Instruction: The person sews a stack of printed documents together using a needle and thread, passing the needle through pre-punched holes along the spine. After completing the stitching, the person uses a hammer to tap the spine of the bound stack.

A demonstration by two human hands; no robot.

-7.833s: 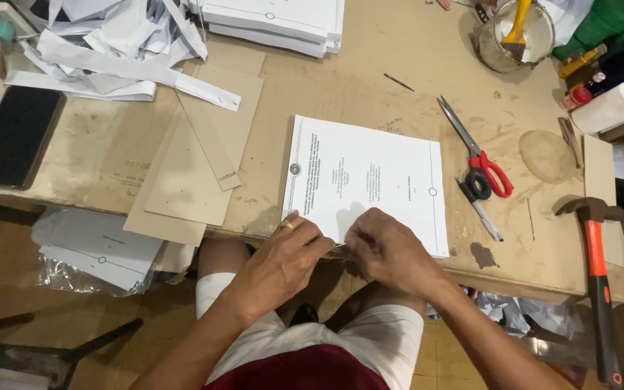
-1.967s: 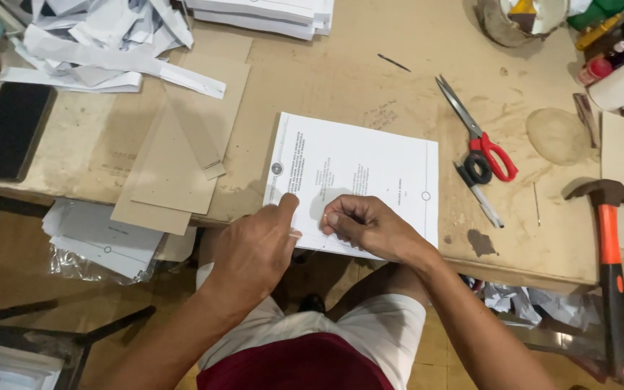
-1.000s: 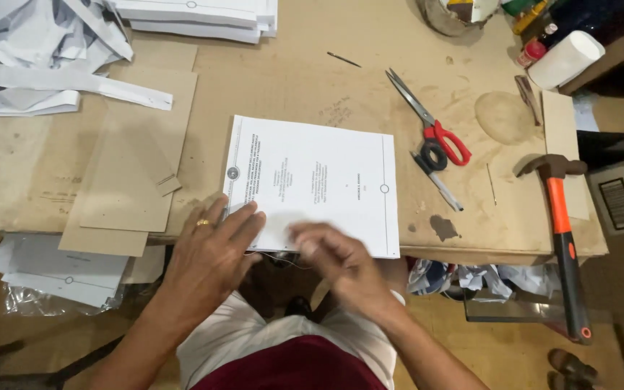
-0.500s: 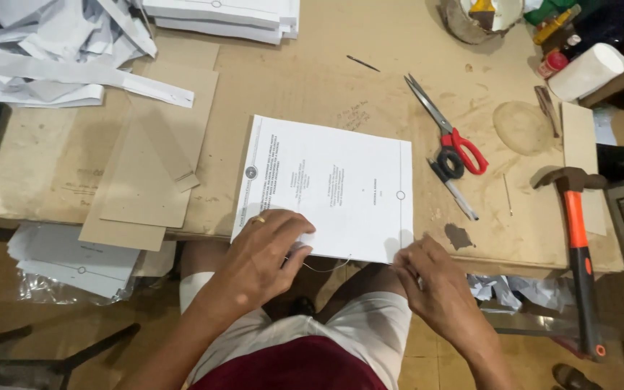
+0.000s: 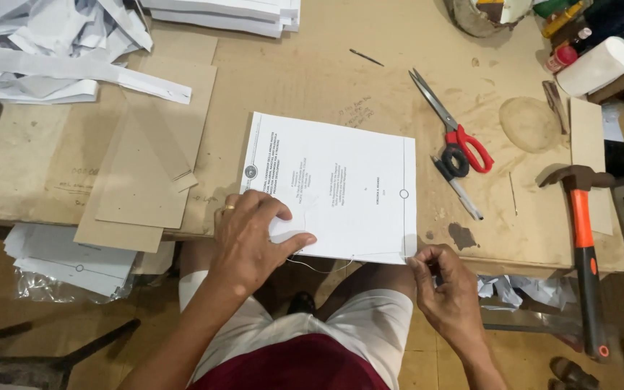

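Note:
A white stack of printed sheets lies at the near edge of the brown table. My left hand presses down on the stack's near left corner, a ring on one finger. My right hand is off the table's edge below the stack's near right corner, its fingers pinched on a thin white thread. The thread sags in a loop along the stack's near edge between my two hands.
Red-handled scissors and a pen lie right of the stack. A hammer with an orange handle rests at the table's right end. Cardboard pieces and paper strips sit to the left; a white bottle far right.
My right hand has moved from the middle of the stack's near edge out to its right corner, drawing the thread along. The left hand has stayed on the stack.

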